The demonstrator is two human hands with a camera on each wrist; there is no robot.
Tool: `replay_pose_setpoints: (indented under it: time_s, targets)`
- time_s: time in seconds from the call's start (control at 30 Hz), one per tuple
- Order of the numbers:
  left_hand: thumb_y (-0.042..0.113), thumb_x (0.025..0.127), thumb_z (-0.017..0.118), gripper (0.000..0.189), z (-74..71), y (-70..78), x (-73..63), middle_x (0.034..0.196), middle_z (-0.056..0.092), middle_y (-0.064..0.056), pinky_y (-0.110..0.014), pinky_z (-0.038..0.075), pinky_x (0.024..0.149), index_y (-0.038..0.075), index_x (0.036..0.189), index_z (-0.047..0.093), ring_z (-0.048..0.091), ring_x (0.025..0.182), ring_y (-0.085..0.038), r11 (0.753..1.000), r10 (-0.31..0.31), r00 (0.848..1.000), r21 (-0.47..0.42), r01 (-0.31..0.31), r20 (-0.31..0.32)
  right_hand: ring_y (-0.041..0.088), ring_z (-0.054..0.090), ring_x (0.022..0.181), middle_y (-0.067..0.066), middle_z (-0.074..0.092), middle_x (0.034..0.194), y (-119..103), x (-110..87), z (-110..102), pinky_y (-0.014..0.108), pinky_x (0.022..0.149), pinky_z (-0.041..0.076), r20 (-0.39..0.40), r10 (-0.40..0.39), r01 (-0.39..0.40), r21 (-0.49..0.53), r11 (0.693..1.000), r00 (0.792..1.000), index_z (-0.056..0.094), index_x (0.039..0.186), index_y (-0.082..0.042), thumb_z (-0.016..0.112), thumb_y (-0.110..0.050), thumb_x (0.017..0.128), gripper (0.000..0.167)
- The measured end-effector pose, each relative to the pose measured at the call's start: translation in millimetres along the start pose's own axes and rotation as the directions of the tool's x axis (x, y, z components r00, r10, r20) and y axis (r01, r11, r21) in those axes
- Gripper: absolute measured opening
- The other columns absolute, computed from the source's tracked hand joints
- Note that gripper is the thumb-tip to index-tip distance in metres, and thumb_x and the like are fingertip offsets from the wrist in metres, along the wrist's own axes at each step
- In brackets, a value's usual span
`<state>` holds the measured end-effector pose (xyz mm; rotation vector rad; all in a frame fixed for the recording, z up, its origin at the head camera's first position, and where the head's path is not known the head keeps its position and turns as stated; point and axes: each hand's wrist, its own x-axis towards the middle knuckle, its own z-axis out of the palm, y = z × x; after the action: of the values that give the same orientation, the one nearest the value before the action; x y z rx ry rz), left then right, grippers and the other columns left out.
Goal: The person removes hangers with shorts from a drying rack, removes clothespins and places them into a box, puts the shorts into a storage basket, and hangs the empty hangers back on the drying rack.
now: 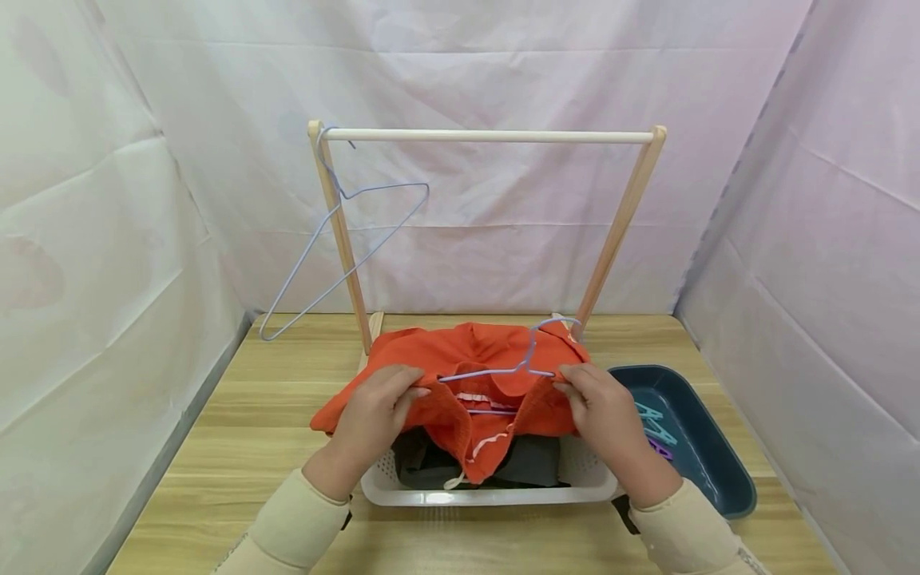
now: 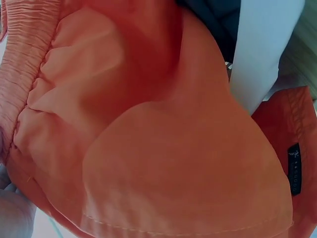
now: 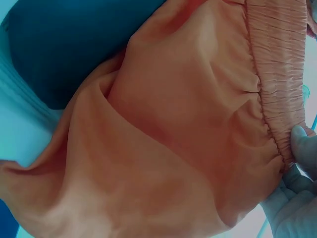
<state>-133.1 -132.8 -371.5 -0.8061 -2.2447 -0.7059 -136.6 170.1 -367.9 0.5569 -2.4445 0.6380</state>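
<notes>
Orange shorts [image 1: 417, 347] with a gathered elastic waistband [image 3: 277, 64] and a white drawstring are spread over a white basket [image 1: 489, 498]. A light purple wire hanger [image 1: 483, 373] sits at the waist opening, its hook pointing up and right, its lower bar partly visible inside. My left hand [image 1: 375, 409] pinches the waistband at its left side, by one hanger arm. On the opposite side, my right hand [image 1: 605, 409] pinches the band between thumb and fingers [image 3: 303, 148]. The hanger's ends are hidden under the cloth and hands.
Behind stands a wooden rack with a white rail [image 1: 489, 136]; another wire hanger [image 1: 374, 249] hangs at its left end. Dark folded cloth [image 1: 535, 461] lies in the basket. At right, a dark blue tray [image 1: 707, 447] holds teal and purple clips [image 1: 656, 423].
</notes>
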Motion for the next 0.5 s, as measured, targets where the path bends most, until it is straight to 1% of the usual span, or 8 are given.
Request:
replay_pose_setpoints:
  time_s: [0.13,0.23,0.37,0.5]
  targets:
    - [0.008,0.071,0.081,0.030,-2.2,-1.3,0.6,0.089,0.068,-0.009,-0.036,0.057,0.077,0.000,0.097,0.067,0.066,0.085,-0.024,1.000,-0.012,1.000,-0.002,0.012,-0.019,0.027,0.065,0.082,0.011,0.069,0.089,3.6,-0.7,-1.8,0.045,0.073,0.057,-0.001,0.034,-0.034,0.000,0.999,0.999,0.071,0.100,0.001,0.078,0.001,0.074,0.027]
    - [0.007,0.070,0.081,0.031,-4.5,-1.7,1.8,0.089,0.069,-0.010,-0.037,0.057,0.077,-0.001,0.097,0.067,0.066,0.085,-0.025,1.000,-0.018,0.999,0.003,0.018,-0.030,0.029,0.065,0.082,0.012,0.068,0.089,7.2,-1.4,-1.9,0.046,0.073,0.057,-0.019,0.036,-0.036,-0.002,0.999,0.999,0.072,0.100,0.002,0.079,0.002,0.073,0.028]
    - [0.006,0.070,0.080,0.030,-6.6,-1.1,3.9,0.089,0.069,-0.011,-0.037,0.057,0.077,-0.001,0.096,0.067,0.065,0.084,-0.025,1.000,-0.020,0.999,0.004,0.020,-0.039,0.028,0.065,0.080,0.012,0.068,0.088,9.3,-1.8,-3.0,0.045,0.071,0.057,-0.038,0.036,-0.036,0.000,0.999,0.999,0.071,0.099,0.003,0.079,0.004,0.072,0.028]
    - [0.003,0.071,0.080,0.030,-7.5,-2.5,4.9,0.089,0.068,-0.010,-0.037,0.057,0.077,-0.001,0.097,0.066,0.065,0.085,-0.025,1.000,-0.017,0.998,-0.002,0.017,-0.068,0.029,0.065,0.080,0.013,0.068,0.087,11.7,-1.6,-4.7,0.045,0.070,0.057,-0.062,0.026,-0.025,0.004,1.000,0.998,0.071,0.097,0.004,0.078,0.006,0.072,0.026]
